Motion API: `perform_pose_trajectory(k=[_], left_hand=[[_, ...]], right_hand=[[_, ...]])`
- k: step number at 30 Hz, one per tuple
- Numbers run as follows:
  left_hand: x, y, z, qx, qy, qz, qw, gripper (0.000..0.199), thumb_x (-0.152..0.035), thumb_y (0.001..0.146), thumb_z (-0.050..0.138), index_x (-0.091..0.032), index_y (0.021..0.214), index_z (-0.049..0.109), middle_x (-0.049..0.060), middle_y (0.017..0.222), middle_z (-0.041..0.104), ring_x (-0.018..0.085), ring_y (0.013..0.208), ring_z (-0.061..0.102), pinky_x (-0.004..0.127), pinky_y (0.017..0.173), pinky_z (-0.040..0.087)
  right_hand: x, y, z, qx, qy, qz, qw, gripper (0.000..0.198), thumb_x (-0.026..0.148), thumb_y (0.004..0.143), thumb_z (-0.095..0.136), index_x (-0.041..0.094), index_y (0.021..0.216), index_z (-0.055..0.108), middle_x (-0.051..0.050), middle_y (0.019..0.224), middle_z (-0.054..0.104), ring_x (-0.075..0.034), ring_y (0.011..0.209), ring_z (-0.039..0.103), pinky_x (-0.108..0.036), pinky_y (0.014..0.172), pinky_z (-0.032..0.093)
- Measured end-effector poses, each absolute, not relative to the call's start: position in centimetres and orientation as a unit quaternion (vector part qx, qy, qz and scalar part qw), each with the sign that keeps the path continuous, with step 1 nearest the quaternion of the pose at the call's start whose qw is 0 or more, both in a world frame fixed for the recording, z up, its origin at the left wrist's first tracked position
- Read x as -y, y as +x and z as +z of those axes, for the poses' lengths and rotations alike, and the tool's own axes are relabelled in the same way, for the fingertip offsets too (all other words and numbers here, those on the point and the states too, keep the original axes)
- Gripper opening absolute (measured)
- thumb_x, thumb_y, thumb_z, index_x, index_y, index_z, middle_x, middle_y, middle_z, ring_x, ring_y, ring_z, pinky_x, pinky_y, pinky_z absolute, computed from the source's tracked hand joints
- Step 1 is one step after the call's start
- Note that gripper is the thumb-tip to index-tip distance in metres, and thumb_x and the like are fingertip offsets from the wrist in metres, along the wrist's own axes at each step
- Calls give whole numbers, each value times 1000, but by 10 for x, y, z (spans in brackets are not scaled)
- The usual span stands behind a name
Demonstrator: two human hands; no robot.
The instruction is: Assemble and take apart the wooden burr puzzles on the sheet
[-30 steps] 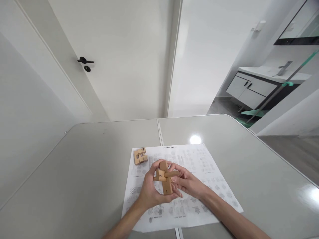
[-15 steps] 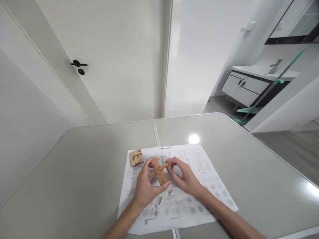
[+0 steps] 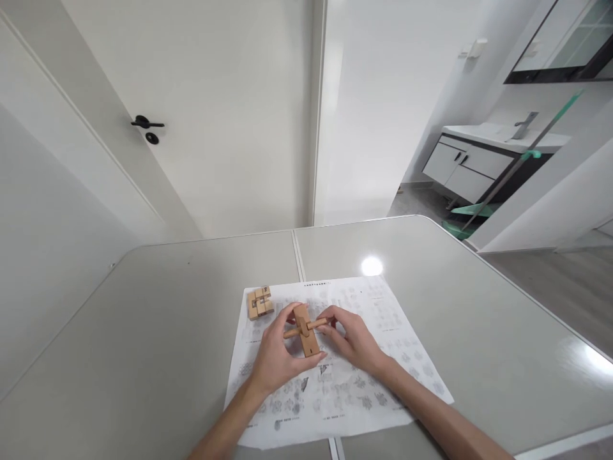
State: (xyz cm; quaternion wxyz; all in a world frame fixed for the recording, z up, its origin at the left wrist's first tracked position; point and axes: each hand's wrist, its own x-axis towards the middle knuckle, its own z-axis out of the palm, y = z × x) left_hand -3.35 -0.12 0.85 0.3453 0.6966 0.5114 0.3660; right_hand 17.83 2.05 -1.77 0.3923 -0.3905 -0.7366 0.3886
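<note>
Low centre of the frame, both hands have lowered the wooden cross [image 3: 304,331] toward the sheet [image 3: 364,383]: left hand [image 3: 278,354] grips the block, right hand [image 3: 352,338] pinches the peg's end.

The printed sheet [image 3: 364,383] on the table carries rows of small figures and captions, all too small to read; no other writing is legible.

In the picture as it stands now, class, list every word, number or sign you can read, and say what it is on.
None can be read with certainty.
Printed sheet: rows of small diagrams and lines of print, all too small to read.
Crossed wooden pieces in both hands: no legible mark.
Loose wooden pieces: a dark mark on top, too blurred to read.
</note>
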Motion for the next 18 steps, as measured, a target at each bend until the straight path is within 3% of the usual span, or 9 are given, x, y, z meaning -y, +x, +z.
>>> perform_pose_trajectory(k=[4, 10, 14, 18], left_hand=[[0, -35, 8, -512, 703, 363, 334, 80, -39, 67, 91, -29, 136, 52, 7, 129, 67, 28, 109, 66, 49, 98, 54], [0, -39, 8, -506, 707, 344, 354, 83, -39, 67, 91, -28, 139, 52, 9, 134, 66, 30, 113, 63, 50, 100, 53], [0, -42, 10, -497, 704, 347, 369, 85, -39, 63, 94, -27, 138, 56, 10, 137, 65, 33, 117, 63, 52, 102, 51], [-2, -43, 11, -458, 679, 376, 433, 106, -44, 56, 99, -29, 147, 48, 13, 142, 63, 36, 128, 59, 54, 111, 46]], right_hand=[[-21, 179, -14, 729, -390, 410, 387, 22, 42, 107, 50, 24, 104, 63, -7, 92, 70, -20, 74, 59, -31, 63, 44], [-20, 179, -12, 756, -366, 429, 333, 23, 41, 108, 44, 25, 102, 59, -3, 82, 68, -19, 68, 60, -29, 63, 43], [-16, 175, -14, 755, -353, 433, 342, 22, 39, 109, 43, 24, 102, 59, -4, 84, 70, -20, 71, 63, -30, 65, 46], [-13, 172, -12, 711, -346, 481, 379, 23, 44, 107, 51, 24, 101, 60, -3, 80, 72, -20, 72, 67, -31, 66, 49]])
